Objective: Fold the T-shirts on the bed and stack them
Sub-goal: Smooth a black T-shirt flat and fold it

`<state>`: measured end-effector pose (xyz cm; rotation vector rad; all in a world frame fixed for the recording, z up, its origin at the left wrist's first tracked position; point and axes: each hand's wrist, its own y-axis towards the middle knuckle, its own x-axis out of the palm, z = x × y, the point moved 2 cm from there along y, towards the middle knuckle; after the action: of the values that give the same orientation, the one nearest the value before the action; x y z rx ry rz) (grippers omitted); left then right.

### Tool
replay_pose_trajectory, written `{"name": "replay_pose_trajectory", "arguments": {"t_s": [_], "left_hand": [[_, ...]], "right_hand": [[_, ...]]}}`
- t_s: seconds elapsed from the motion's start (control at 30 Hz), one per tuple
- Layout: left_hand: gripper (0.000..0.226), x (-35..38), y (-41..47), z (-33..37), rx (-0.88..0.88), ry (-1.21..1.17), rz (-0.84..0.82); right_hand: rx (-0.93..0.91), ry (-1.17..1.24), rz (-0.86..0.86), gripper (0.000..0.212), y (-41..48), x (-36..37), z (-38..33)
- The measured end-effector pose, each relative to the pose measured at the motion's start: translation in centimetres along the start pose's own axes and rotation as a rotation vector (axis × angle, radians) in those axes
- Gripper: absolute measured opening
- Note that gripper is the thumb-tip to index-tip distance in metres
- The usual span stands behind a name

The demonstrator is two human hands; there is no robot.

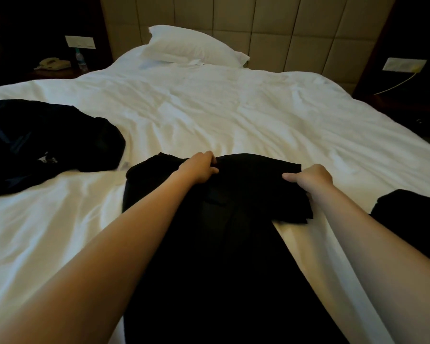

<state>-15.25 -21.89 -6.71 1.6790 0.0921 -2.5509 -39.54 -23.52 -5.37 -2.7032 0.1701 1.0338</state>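
Shirt (224, 219), black, lies spread lengthwise on the bed (233, 115) directly in front of the person, its near part running out of view at the bottom and its far edge under both hands. The left hand (199, 167) has its fingers curled over that far edge near the middle, gripping the cloth. The right hand (310, 180) grips the far right corner, thumb lying on top and fingers tucked under the fabric. Held at two points along one edge, the cloth can be kept taut and square, which is likely why the hands sit apart rather than together: a single grip would let the edge sag and the fold go crooked.

The right side looks already turned in (a straight doubled edge shows beside the right wrist), so my guess is that the fold is partly made.

A crumpled heap (47, 145) of dark clothes waits well apart on the left, probably unfolded shirts kept out of the working space. More dark cloth (412, 214) lies near the right forearm; whether it is a finished stack I cannot tell. A pillow (194, 43) lies at the head of the bed.
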Motion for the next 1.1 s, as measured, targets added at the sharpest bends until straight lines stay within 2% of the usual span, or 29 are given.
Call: {"name": "replay_pose_trajectory", "arguments": {"t_s": [0.13,0.23,0.3,0.37,0.5,0.6,0.67,0.7,0.83,0.97,1.03,1.1], "left_hand": [[0.032,-0.1,0.6,0.3,-0.057,-0.077,-0.01],[0.036,0.0,0.8,1.3,-0.03,-0.136,0.007],[0.035,0.0,1.2,2.0,0.005,-0.158,0.028],[0.034,-0.1,1.5,2.7,0.009,-0.201,0.125],[0.027,0.3,1.9,3.5,-0.067,-0.332,0.293],[0.023,1.3,2.3,3.6,-0.102,-0.307,0.301],[0.022,2.0,2.5,3.4,-0.111,-0.253,0.283],[0.022,2.3,2.5,3.4,-0.112,-0.235,0.273],[0.022,2.7,2.4,3.7,-0.108,-0.225,0.296],[0.01,2.4,2.1,4.1,-0.103,-0.267,0.38],[0.009,2.5,2.1,4.1,-0.102,-0.27,0.336],[0.02,2.7,1.9,4.1,-0.097,-0.239,0.254]], "right_hand": [[0.105,0.155,-0.116,0.03,-0.5,0.0,0.3],[0.103,0.221,-0.131,0.028,-0.4,-0.1,0.5],[0.095,0.331,-0.085,0.027,-0.1,-0.1,0.8],[0.058,0.411,-0.008,0.022,0.4,0.0,1.0],[-0.091,0.47,0.144,0.014,1.3,0.8,1.0],[-0.063,0.501,0.154,0.023,1.9,1.2,1.1],[0.029,0.569,0.058,0.041,2.1,1.3,1.5],[0.045,0.577,0.018,0.041,2.2,1.3,1.7],[-0.02,0.394,-0.035,0.023,2.4,1.2,1.9],[-0.126,0.227,0.118,0.021,2.5,0.7,1.1],[-0.171,0.201,0.173,0.021,2.7,0.6,1.0],[-0.153,0.218,0.163,0.024,2.5,0.7,1.4]]}}
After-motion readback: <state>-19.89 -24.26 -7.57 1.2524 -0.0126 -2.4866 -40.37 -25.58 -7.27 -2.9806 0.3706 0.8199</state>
